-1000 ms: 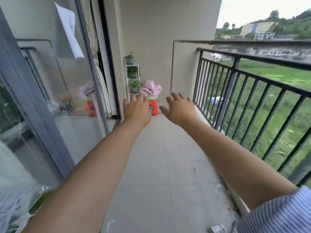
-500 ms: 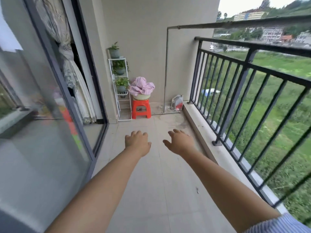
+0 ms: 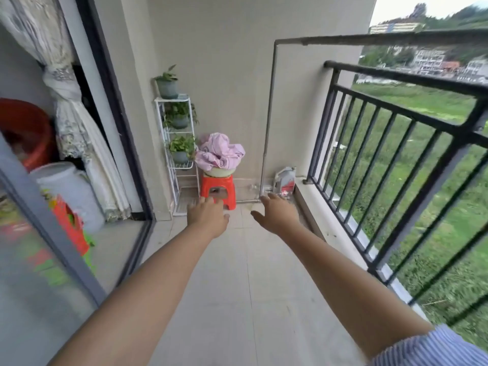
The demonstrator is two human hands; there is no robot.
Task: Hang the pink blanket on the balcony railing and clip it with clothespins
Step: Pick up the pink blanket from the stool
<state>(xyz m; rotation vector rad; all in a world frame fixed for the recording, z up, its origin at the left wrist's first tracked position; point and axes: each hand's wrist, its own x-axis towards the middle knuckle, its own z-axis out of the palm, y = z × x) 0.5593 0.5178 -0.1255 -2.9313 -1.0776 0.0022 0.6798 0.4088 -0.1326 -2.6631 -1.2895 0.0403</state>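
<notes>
At the far end of the balcony the pink blanket (image 3: 221,152) sits heaped in its basin (image 3: 219,171) on the red stool (image 3: 218,190), nearer than a second ago, and my left hand (image 3: 206,216) and right hand (image 3: 277,216) reach forward, fingers loose, holding nothing, so pickup seems next.

beige wall (image 3: 224,48) | tiled floor (image 3: 245,273) | white plant shelf (image 3: 175,143) | daylight

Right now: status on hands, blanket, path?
Left hand, right hand open, empty, outstretched. Pink blanket bunched in basin on red stool. Railing bare. Nothing between.
</notes>
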